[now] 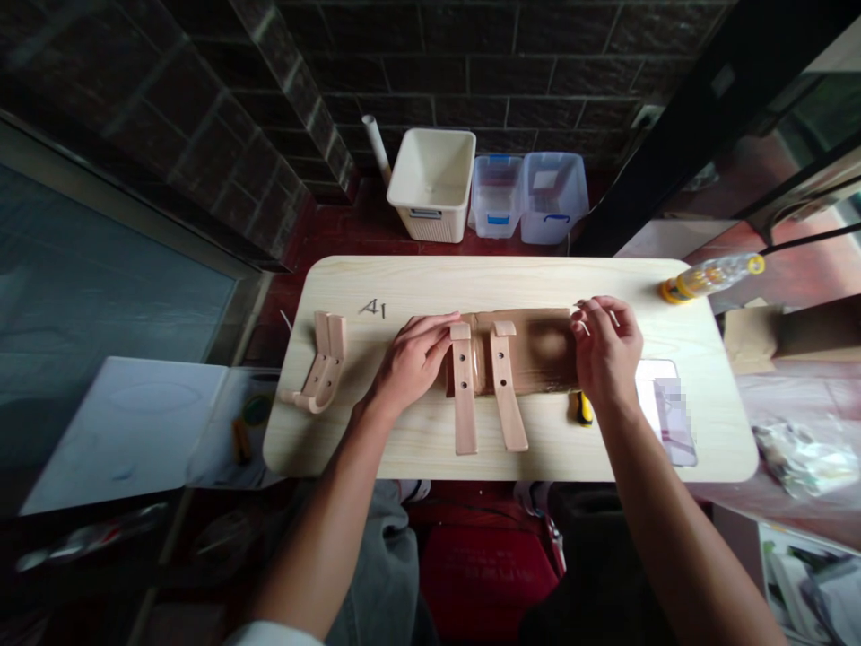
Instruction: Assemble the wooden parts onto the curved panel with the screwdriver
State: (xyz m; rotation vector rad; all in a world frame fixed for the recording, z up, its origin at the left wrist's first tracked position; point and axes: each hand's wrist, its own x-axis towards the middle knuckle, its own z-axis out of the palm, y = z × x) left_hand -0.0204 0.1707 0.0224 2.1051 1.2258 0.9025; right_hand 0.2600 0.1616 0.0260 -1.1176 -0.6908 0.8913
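Two curved wooden pieces with dark holes lie side by side across a brown cardboard piece (pixel 546 354): a left wooden piece (pixel 465 404) and a right wooden piece (pixel 509 395). My left hand (pixel 418 354) rests by the upper end of the left one, its fingertips closed against that end. Above the cardboard's right end, my right hand (pixel 607 341) is pinched on something small that I cannot make out. A yellow and black tool handle (pixel 584 409) shows just below that hand; its other end is hidden.
Joined wooden pieces (pixel 326 363) and several screws (pixel 373 309) lie on the table (pixel 565 458) at the left. A bottle (pixel 711 276) and a phone-like object (pixel 665 413) are at the right. Bins (pixel 434 188) stand behind the table.
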